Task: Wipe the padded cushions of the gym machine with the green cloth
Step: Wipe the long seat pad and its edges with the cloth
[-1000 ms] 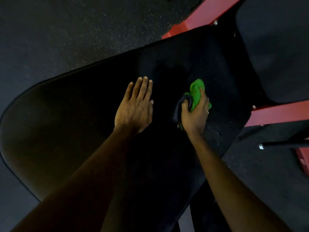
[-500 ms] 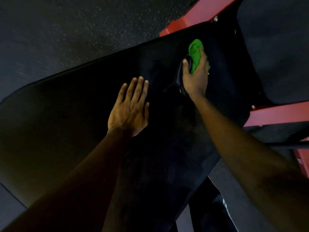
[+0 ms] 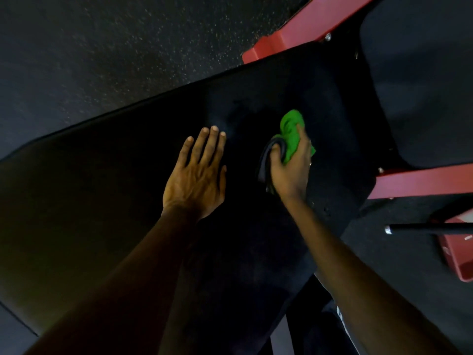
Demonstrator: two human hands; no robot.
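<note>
A large black padded cushion point(image 3: 107, 190) of the gym machine fills the middle of the view. My left hand point(image 3: 197, 175) lies flat on it with straight fingers. To its right, my right hand point(image 3: 290, 167) grips a bunched green cloth point(image 3: 291, 134) and presses it onto the cushion; a dark strap-like piece point(image 3: 266, 160) is held under the same thumb. A second black cushion point(image 3: 419, 80) sits at the upper right.
Red frame bars of the machine run at the top point(image 3: 307, 26) and at the right point(image 3: 422, 183). A black rod with a metal tip point(image 3: 419, 228) juts in from the right. Speckled dark rubber floor point(image 3: 107, 52) surrounds the machine.
My right hand swept the green cloth up toward the cushion's top end, then drew it back down to beside my left hand. My left hand stayed flat on the cushion.
</note>
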